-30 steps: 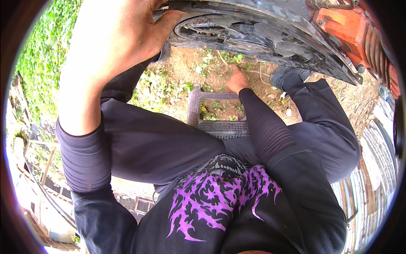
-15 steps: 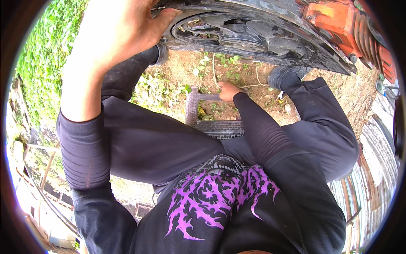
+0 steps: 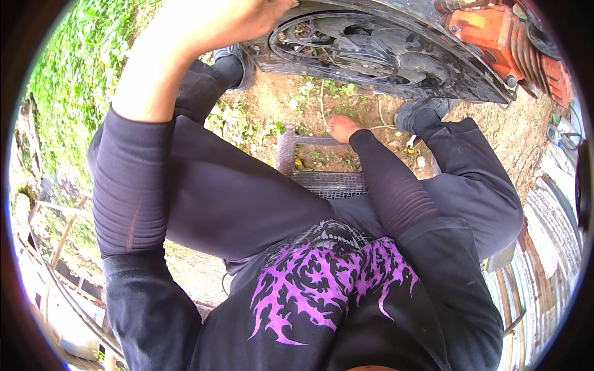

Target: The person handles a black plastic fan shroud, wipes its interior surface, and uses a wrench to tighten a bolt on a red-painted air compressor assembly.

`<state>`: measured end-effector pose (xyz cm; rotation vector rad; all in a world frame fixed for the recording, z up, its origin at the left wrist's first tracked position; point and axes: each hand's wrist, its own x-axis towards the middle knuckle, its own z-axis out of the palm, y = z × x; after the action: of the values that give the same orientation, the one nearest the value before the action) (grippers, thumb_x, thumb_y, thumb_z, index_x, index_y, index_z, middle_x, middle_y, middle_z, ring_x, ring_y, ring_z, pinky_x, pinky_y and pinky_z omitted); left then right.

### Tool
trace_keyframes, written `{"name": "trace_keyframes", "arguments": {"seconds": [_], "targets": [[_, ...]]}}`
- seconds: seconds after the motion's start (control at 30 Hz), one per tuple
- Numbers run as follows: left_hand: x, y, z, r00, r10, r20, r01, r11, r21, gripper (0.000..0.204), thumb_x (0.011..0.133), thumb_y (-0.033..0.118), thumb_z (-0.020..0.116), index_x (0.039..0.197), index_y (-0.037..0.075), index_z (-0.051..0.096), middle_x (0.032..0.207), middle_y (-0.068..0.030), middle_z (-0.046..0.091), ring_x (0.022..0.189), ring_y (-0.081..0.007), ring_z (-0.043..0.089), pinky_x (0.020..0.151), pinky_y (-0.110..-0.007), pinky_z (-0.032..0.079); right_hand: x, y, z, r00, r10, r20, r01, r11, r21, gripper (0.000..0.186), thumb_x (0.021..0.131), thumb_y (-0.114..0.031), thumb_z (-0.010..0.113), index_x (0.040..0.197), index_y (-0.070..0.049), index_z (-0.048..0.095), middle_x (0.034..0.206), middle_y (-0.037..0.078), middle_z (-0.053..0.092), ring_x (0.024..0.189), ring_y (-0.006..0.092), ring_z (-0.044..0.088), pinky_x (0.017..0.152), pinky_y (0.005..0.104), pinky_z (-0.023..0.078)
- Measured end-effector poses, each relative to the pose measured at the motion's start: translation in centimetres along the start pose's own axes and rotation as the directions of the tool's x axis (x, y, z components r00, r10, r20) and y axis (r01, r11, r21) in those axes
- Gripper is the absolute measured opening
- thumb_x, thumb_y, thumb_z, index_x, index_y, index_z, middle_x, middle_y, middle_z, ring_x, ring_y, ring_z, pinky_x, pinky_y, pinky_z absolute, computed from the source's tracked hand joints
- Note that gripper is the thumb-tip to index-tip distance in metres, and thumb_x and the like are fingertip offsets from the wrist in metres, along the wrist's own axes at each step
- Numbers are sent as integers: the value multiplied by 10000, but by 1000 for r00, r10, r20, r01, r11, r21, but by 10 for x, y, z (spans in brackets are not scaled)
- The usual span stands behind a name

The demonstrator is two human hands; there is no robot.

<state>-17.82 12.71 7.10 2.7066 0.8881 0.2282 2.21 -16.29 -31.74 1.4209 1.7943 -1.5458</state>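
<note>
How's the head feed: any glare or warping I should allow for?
Head view: glare bleaches the left forearm nearly white, and the top edge crops the left hand; the right hand is better exposed; the fisheye bends the corrugated sheets at right, and black fills the corners.

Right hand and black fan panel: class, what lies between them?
Brown soil with small green weeds lies between the right hand and black fan panel; a pale cord runs there too, as the head view shows.
</note>
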Motion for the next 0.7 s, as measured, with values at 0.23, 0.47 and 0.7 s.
{"name": "trace_keyframes", "arguments": {"seconds": [0.23, 0.47, 0.7], "targets": [[-2, -10, 10, 998, 55, -25, -52, 995, 83, 226, 757, 132, 753, 975, 73, 742, 787, -175, 708, 824, -409, 725, 740, -503, 575, -11, -7, -18, 987, 157, -21, -157, 987, 16, 338, 1019, -259, 616, 1281, -75, 723, 1258, 228, 737, 1177, 409, 697, 1037, 489, 547], [2, 14, 6, 996, 93, -17, -89, 984, 154, 199, 776, 138, 730, 968, 89, 750, 785, -163, 730, 793, -388, 744, 724, -492, 586, -23, -28, -48, 963, 247, -110, -237, 966, 102, 485, 973, -155, 601, 1441, -39, 645, 1352, 263, 707, 1272, 388, 676, 1099, 447, 528], [-7, 29, 2, 992, 123, -28, -118, 984, 136, 183, 767, 146, 726, 945, 115, 747, 746, -148, 723, 752, -379, 744, 678, -483, 583, -48, -39, -82, 967, 250, -53, -247, 967, 61, 502, 958, -165, 611, 1448, -67, 648, 1397, 253, 690, 1303, 384, 665, 1126, 437, 510]]}}
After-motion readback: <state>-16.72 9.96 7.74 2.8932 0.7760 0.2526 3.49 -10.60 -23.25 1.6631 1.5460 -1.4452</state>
